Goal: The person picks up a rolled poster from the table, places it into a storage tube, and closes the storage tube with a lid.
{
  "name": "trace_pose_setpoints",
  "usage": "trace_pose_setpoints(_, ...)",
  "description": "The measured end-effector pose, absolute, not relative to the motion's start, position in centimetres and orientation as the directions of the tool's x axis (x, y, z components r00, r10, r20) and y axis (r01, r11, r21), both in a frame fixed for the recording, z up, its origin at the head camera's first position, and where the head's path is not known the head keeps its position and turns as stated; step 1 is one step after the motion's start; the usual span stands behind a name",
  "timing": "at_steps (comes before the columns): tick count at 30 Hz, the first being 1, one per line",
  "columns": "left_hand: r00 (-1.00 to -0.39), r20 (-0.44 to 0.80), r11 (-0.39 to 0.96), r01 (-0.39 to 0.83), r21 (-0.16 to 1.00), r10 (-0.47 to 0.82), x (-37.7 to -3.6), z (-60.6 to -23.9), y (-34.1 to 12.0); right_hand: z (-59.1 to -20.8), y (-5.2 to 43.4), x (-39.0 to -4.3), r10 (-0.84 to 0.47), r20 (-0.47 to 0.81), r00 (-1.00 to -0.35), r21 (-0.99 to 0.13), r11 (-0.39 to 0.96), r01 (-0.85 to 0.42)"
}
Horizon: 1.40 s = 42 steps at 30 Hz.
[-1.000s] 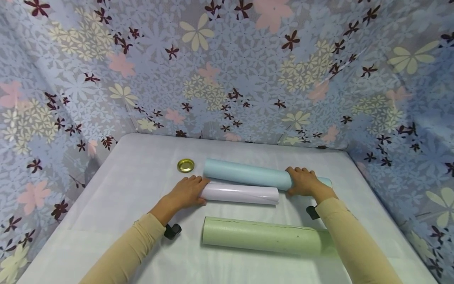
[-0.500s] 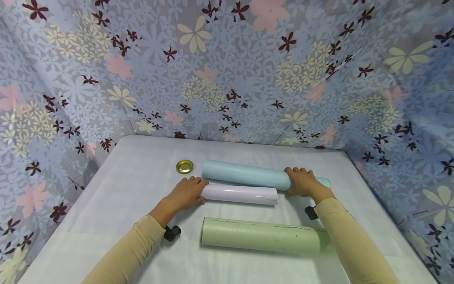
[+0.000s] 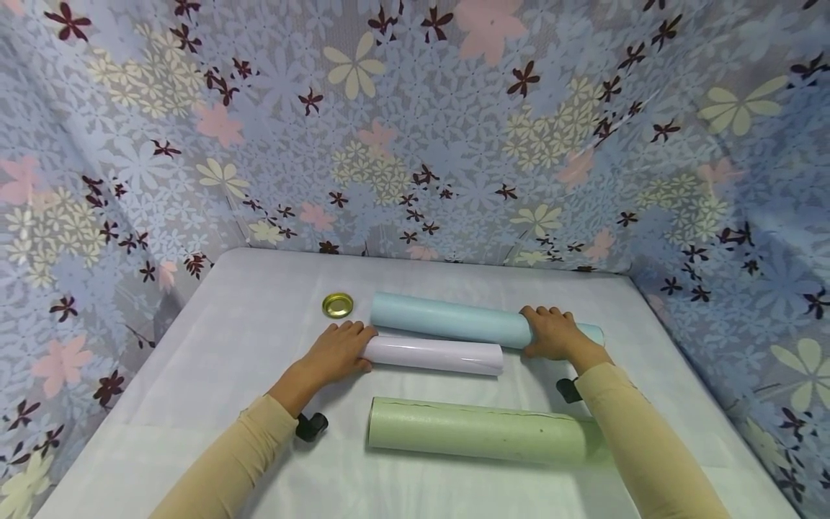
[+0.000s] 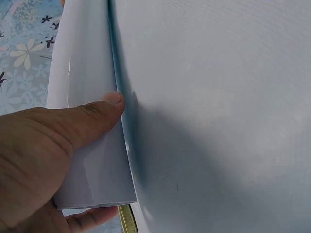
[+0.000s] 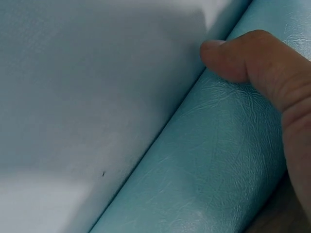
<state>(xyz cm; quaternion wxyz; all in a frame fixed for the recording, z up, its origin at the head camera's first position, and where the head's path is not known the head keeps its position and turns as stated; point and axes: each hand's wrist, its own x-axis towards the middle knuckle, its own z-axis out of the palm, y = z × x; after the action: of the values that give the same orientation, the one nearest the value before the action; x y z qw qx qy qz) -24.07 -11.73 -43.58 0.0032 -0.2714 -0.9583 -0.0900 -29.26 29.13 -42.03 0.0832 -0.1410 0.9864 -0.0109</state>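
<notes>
A glossy white roll (image 3: 441, 355) lies across the table in front of a longer light blue roll (image 3: 447, 318). My left hand (image 3: 337, 352) grips the white roll at its left end; in the left wrist view the thumb (image 4: 97, 119) lies over its surface and a finger shows past the end. On the blue roll, toward its right end, my right hand (image 3: 554, 333) curls over the top. The right wrist view shows the right thumb (image 5: 238, 56) along the blue roll's near side, its leathery surface creased there. Both rolls rest on the white-covered table.
A thicker pale green roll (image 3: 480, 432) lies nearer to me, its right end behind my right sleeve (image 3: 648, 440). Left of the blue roll is a small gold lid (image 3: 338, 305). Floral fabric (image 3: 415, 144) hangs around the table (image 3: 214, 360).
My left hand and the white roll have shifted slightly to the left. The right hand and the blue roll stay where they were.
</notes>
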Motion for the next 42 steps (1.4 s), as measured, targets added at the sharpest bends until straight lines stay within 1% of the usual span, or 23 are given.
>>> trace_pose_setpoints(13, -0.858, 0.088, 0.841, 0.514, 0.168, 0.507, -23.7, -43.4, -11.9, -41.3, 30.3, -28.5, -0.268, -0.128, -0.955, -0.032, 0.963, -0.266)
trace_pose_setpoints(22, -0.851, 0.021, 0.842, 0.523, 0.132, 0.525, -23.8, -44.0, -11.3, -41.3, 30.3, -28.5, -0.258, -0.146, -0.955, -0.026, 0.966, -0.257)
trace_pose_setpoints(29, -0.825, 0.017, 0.816, 0.561, 0.139, 0.565, -24.0, -43.5, -10.0, -41.0, 30.1, -28.4, -0.253, -0.14, -0.957, -0.019, 0.967, -0.253)
trace_pose_setpoints(34, -0.823, 0.006, 0.815, 0.564, 0.131, 0.568, -24.1, -43.7, -9.1, -40.7, 30.1, -28.3, -0.25, -0.121, -0.961, -0.005, 0.968, -0.252)
trace_pose_setpoints(42, -0.817, 0.032, 0.809, 0.574, 0.124, 0.575, -23.9, -43.9, -8.5, -39.9, 30.4, -28.0, -0.251, -0.089, -0.964, 0.009, 0.967, -0.253)
